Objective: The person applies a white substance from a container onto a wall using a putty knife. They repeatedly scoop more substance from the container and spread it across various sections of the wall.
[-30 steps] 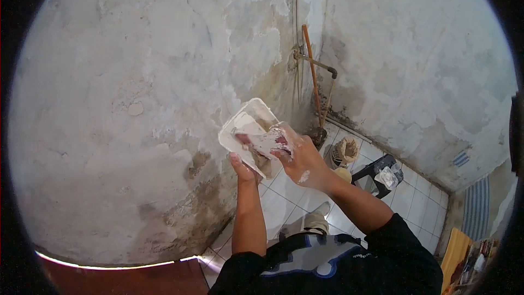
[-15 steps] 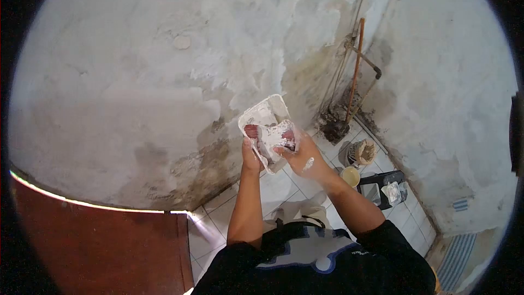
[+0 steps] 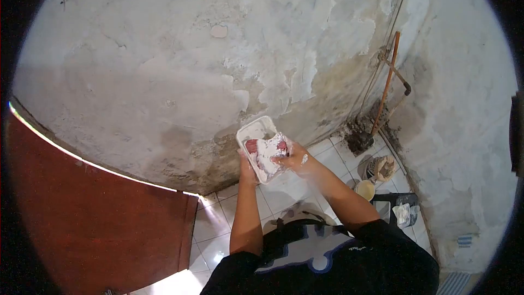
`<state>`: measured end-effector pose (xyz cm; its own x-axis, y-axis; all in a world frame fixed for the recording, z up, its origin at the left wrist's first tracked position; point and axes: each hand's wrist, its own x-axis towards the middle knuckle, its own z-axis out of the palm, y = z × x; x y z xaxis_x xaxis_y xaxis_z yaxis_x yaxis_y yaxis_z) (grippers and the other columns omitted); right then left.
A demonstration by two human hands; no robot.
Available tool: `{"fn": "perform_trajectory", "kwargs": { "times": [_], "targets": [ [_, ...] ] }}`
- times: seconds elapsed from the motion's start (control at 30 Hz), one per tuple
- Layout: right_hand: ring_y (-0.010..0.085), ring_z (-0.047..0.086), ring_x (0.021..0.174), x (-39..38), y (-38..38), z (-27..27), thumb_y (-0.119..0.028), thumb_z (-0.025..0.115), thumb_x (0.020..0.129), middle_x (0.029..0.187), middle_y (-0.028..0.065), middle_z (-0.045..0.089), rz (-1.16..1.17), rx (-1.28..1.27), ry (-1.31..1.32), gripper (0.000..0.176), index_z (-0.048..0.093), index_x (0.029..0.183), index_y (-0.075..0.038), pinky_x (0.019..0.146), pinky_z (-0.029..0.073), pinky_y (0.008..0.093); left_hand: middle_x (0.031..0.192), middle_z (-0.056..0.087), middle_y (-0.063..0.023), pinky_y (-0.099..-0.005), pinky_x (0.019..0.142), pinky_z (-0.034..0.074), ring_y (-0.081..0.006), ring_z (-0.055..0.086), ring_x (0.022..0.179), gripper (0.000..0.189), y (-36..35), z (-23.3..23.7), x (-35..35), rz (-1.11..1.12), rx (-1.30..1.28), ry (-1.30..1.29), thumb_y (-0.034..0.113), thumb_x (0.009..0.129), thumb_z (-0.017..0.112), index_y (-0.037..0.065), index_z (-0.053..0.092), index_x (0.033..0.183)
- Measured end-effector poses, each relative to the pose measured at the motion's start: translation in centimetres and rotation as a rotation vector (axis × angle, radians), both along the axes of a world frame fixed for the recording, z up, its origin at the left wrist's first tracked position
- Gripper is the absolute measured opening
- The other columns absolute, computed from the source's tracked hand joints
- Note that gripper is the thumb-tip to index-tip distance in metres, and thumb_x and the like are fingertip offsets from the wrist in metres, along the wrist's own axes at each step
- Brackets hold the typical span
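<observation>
My left hand [image 3: 247, 167] is wrapped around the lower left side of a white plastic tub [image 3: 256, 127], which is tilted in front of me and smeared with white paste. In my right hand [image 3: 293, 159] is a dark red putty scraper [image 3: 271, 150], thickly coated with the same paste, lying across the tub's opening. The fingers are partly hidden behind it, and white smears show on the back of that hand.
A peeling, stained wall [image 3: 180, 76] faces me. A red-brown door [image 3: 103, 213] is at the left. To the right on the tiled floor [image 3: 278, 188] are an open bag [image 3: 382, 168], a cream tub [image 3: 364, 190] and a black stool [image 3: 401, 201]. An orange pipe [image 3: 387, 79] rises in the corner.
The view has turned left and tilted, so the wall, pipe and floor items sit further right. Both hands still hold the tub and scraper, now lower in view.
</observation>
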<state>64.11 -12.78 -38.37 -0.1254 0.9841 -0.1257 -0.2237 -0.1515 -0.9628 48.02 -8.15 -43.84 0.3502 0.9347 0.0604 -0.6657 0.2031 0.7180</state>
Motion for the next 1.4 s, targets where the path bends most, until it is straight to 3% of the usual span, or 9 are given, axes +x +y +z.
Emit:
{"fn": "perform_trajectory", "kwargs": {
  "times": [0.27, 0.43, 0.73, 1.0, 1.1, 1.2, 1.27, 1.3, 1.4],
  "targets": [
    [0.0204, 0.063, 0.09, 7.7, 1.8, -2.0, 0.0, 0.064, 0.079, 0.102, 0.0091, 0.064, -0.321, -0.241, 0.744, 0.035, 0.054, 0.112, 0.001, 0.08, 0.051, 0.0325, 0.133, 0.049, -0.0114, -0.0445, 0.1, 0.042, -0.0276, 0.05, 0.121, 0.073, 0.8, -1.6, -0.3, 0.207, -0.252, 0.017, 0.064, 0.092, 0.033, 0.01, 0.034, 0.142],
    [0.0194, 0.063, 0.081, 13.4, 1.9, -11.9, -0.007, 0.062, 0.081, 0.093, 0.0071, 0.065, -0.359, -0.336, 0.754, 0.026, 0.06, 0.106, -0.001, 0.063, 0.05, 0.031, 0.125, 0.053, -0.0077, -0.0453, 0.093, 0.048, -0.028, 0.055, 0.112, 0.064, -0.3, -3.4, -1.0, 0.128, -0.315, 0.063, 0.06, 0.093, 0.035, 0.012, 0.039, 0.136],
    [0.0152, 0.063, 0.085, 11.0, 6.2, -21.9, -0.004, 0.061, 0.085, 0.097, 0.0075, 0.066, -0.709, -0.269, 0.823, 0.018, 0.064, 0.103, -0.003, 0.066, 0.05, 0.0289, 0.131, 0.049, -0.0074, -0.0474, 0.094, 0.047, -0.0285, 0.051, 0.117, 0.066, -0.8, -9.8, -2.1, 0.115, -0.306, 0.196, 0.061, 0.091, 0.04, 0.014, 0.038, 0.137],
    [0.0288, 0.06, 0.074, 4.4, 12.7, -25.3, -0.013, 0.054, 0.092, 0.079, 0.0198, 0.065, -1.03, -0.127, -0.293, 0.027, 0.06, 0.107, 0.009, 0.072, 0.046, 0.0381, 0.134, 0.046, -0.0086, -0.049, 0.097, 0.044, -0.0304, 0.048, 0.119, 0.069, 2.4, -11.8, -3.5, 0.122, -0.443, 0.304, 0.061, 0.09, 0.041, 0.015, 0.034, 0.141],
    [0.0415, 0.059, 0.084, -2.9, 17.1, -33.7, -0.015, 0.063, 0.075, 0.085, 0.0255, 0.063, -1.12, -0.187, -0.644, 0.032, 0.065, 0.1, 0.005, 0.08, 0.045, 0.0464, 0.135, 0.044, -0.0091, -0.0493, 0.099, 0.042, -0.0307, 0.047, 0.121, 0.069, 3.0, -14.3, -6.0, 0.085, -0.371, 0.284, 0.061, 0.09, 0.041, 0.015, 0.033, 0.141],
    [0.0396, 0.058, 0.098, -7.8, 16.8, -33.4, -0.013, 0.064, 0.066, 0.097, 0.0222, 0.064, -0.931, -0.183, -0.453, 0.038, 0.066, 0.101, 0.002, 0.086, 0.043, 0.0501, 0.138, 0.042, -0.0087, -0.0492, 0.101, 0.04, -0.03, 0.044, 0.123, 0.07, 2.9, -14.9, -9.1, 0.082, -0.463, 0.261, 0.06, 0.091, 0.041, 0.015, 0.032, 0.142],
    [0.0379, 0.056, 0.105, -11.1, 15.3, -37.8, -0.011, 0.063, 0.064, 0.103, 0.0201, 0.064, -0.876, 0.184, -0.613, 0.041, 0.065, 0.103, 0.0, 0.091, 0.041, 0.0494, 0.126, 0.053, -0.0107, -0.0498, 0.089, 0.05, -0.0306, 0.055, 0.11, 0.059, 3.7, -17.1, -12.1, 0.065, -0.623, -0.077, 0.05, 0.089, 0.055, 0.014, 0.043, 0.134],
    [0.0387, 0.061, 0.089, -10.6, 14.7, -38.5, -0.002, 0.053, 0.06, 0.093, 0.0225, 0.065, -0.831, 0.293, -0.796, 0.045, 0.065, 0.103, -0.001, 0.083, 0.048, 0.0443, 0.126, 0.053, -0.0107, -0.0498, 0.089, 0.05, -0.0306, 0.055, 0.11, 0.059, 3.6, -17.7, -12.9, 0.057, -0.633, -0.066, 0.05, 0.089, 0.055, 0.014, 0.043, 0.134],
    [0.0382, 0.059, 0.096, -7.1, 12.6, -35.6, -0.002, 0.054, 0.058, 0.101, 0.0196, 0.065, -0.596, 0.087, -0.69, 0.047, 0.066, 0.104, -0.003, 0.088, 0.046, 0.0464, 0.14, 0.038, -0.0081, -0.0498, 0.104, 0.036, -0.0303, 0.04, 0.127, 0.072, 2.0, -19.7, -15.2, 0.085, -0.333, 0.483, 0.061, 0.09, 0.042, 0.014, 0.03, 0.143]
  ]
}}
